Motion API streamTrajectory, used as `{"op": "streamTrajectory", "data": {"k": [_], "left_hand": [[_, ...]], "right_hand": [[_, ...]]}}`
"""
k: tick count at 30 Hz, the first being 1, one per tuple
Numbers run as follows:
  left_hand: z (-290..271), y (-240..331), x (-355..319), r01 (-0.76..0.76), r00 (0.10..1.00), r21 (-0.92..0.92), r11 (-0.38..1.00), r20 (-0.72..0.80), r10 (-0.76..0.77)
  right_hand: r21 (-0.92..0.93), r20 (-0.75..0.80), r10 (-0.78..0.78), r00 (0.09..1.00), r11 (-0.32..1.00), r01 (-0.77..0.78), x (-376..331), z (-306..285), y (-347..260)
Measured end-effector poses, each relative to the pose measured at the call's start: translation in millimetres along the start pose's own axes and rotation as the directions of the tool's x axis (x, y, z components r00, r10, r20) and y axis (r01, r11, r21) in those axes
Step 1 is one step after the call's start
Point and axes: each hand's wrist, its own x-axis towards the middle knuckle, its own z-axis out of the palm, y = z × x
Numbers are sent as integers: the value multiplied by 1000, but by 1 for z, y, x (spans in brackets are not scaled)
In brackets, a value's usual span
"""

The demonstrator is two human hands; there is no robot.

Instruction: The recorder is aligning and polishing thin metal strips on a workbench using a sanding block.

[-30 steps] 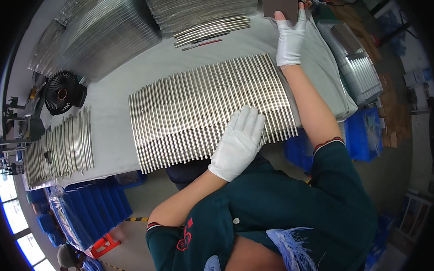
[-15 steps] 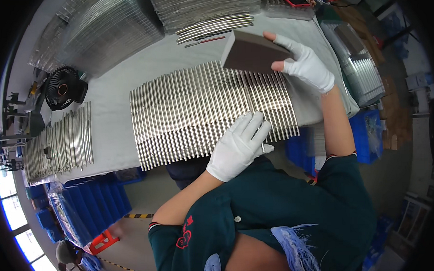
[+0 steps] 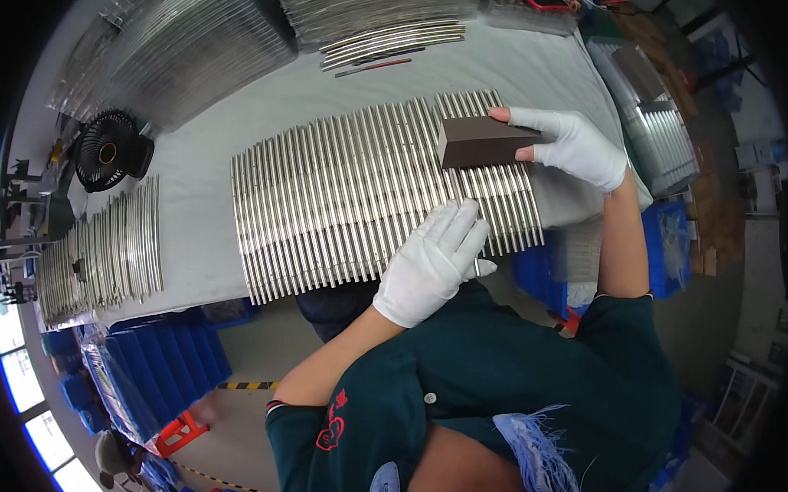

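A wide row of shiny metal rods (image 3: 340, 196) lies side by side on the grey table (image 3: 192, 179). My left hand (image 3: 434, 262), in a white glove, rests flat on the near ends of the rods, fingers spread. My right hand (image 3: 573, 144), also gloved, grips a dark brown block (image 3: 481, 143) and holds it on the rods at the right end of the row.
A small black fan (image 3: 109, 152) stands at the table's left. A second batch of rods (image 3: 99, 252) lies at the near left. More stacked metal pieces (image 3: 377, 8) fill the far side. A grey tray (image 3: 659, 124) sits at the right, blue crates (image 3: 155, 367) below the table.
My right hand brought the brown block from the far side of the table down onto the right end of the rod row. My left hand stayed on the rods.
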Motion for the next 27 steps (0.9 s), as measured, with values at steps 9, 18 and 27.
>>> {"op": "streamTrajectory", "data": {"k": [9, 18, 27], "left_hand": [[-4, 1, 1, -6, 1000, 76, 997, 20, 5], [-5, 5, 6, 6, 989, 98, 995, 149, -21], [-1, 7, 8, 25, 968, 218, 976, 238, -78]], "right_hand": [[-53, -278, -352, 894, 935, 352, 48, 20, 3], [-57, -342, -291, 894, 956, 289, 110, 1, 20], [-133, -192, -196, 962, 976, 173, 109, -9, 37]]}}
